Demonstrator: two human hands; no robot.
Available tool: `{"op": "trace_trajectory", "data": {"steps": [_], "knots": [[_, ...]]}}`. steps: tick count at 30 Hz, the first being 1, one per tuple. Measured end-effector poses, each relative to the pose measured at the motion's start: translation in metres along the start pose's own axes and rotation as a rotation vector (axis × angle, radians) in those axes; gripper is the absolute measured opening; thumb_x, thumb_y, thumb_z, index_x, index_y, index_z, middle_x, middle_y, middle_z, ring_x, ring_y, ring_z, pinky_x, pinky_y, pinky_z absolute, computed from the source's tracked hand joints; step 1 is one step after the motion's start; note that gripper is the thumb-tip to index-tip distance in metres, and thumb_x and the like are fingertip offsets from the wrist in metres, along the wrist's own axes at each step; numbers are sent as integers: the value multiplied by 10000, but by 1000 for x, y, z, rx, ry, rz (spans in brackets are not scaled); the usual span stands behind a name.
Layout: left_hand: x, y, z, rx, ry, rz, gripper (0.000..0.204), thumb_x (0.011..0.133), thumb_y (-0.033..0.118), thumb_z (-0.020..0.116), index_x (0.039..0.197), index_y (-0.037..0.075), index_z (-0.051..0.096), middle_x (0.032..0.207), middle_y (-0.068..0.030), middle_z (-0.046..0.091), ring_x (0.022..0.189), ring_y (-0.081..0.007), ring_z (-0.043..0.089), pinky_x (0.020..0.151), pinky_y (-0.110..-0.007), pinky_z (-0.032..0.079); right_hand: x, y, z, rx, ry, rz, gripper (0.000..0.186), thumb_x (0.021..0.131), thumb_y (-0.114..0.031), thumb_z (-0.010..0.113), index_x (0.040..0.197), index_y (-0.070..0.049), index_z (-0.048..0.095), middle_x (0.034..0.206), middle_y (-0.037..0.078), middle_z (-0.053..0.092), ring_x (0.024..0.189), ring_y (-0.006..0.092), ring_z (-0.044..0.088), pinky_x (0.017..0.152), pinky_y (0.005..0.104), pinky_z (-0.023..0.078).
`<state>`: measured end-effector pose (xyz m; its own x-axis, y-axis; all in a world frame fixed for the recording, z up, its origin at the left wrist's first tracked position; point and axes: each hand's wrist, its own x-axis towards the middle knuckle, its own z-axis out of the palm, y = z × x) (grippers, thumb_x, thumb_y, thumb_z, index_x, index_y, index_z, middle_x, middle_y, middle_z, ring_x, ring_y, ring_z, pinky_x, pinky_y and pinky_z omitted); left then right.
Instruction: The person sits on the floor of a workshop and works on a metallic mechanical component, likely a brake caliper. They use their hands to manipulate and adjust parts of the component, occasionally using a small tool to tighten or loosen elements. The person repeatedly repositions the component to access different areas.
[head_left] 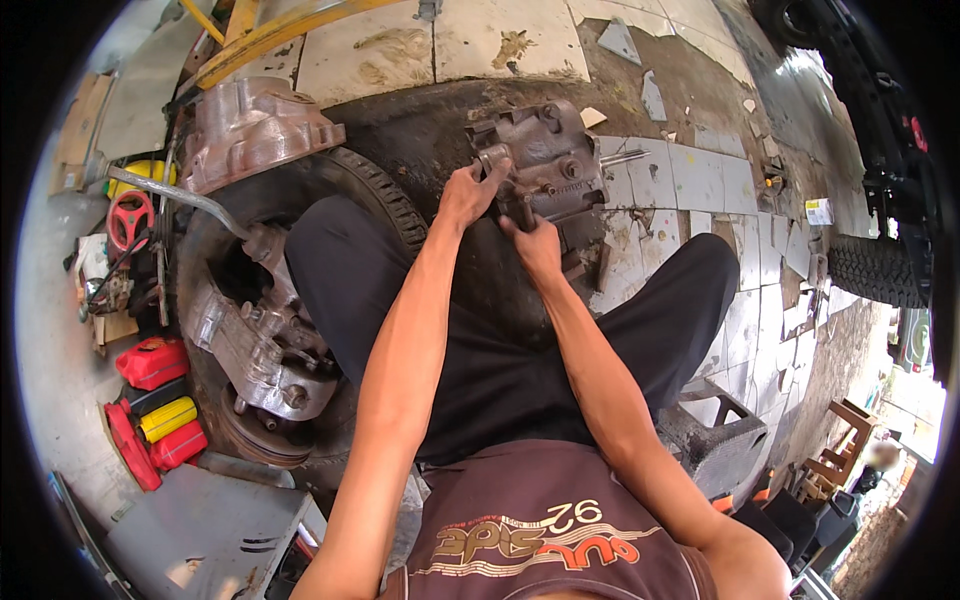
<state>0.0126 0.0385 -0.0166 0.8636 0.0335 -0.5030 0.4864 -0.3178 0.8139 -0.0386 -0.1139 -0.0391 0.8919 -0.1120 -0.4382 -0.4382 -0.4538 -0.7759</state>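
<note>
A dark, greasy metal gearbox housing [555,150] rests in front of me on a large tire [420,130], with a thin shaft [625,157] sticking out on its right. My left hand [466,198] is closed at the housing's left edge, thumb and fingers around a short round metal piece [494,157]. Close by on the right, my right hand [538,248] is closed on a dark cylindrical metal part [524,208] at the near side of the housing. Whether either piece is loose or fixed to the housing I cannot tell.
To the left stand a rusty bell-shaped housing [260,130] and a greasy transmission [265,360] with a long lever [180,190]. Red cases [152,363] and a grey metal box [205,530] lie beyond. Broken tiles [690,180] cover the right floor; a vehicle tire [875,270] is farther right.
</note>
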Motion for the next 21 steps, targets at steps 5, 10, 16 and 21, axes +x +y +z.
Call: {"op": "trace_trajectory", "data": {"steps": [5,10,16,21], "knots": [[19,-23,2,25,82,-14,770,834,638,635,1229,-22,644,1162,-247,660,1142,-278,611,951,-364,450,10,-6,3,-10,-12,111,536,764,-426,793,1053,17,702,915,218,712,905,325,693,824,399,502],[10,-12,-4,92,158,37,764,874,548,602,1319,-69,537,1273,-284,584,1230,-349,554,1028,-390,419,20,19,-41,-260,-257,-59,446,819,-368,777,989,40,712,801,78,696,722,159,620,703,335,487],[-52,17,0,384,377,43,464,927,281,540,1297,3,577,1230,-255,615,1163,-397,581,981,-466,460,37,34,-115,41,-163,-179,435,850,-307,722,1149,7,679,885,141,718,789,205,674,734,358,515],[-81,-11,34,421,384,-73,307,871,224,644,1106,33,694,1010,-241,689,993,-398,656,871,-469,509,36,47,-102,228,-137,-70,382,858,-233,708,1114,46,659,894,99,696,795,165,631,744,308,496]]}}
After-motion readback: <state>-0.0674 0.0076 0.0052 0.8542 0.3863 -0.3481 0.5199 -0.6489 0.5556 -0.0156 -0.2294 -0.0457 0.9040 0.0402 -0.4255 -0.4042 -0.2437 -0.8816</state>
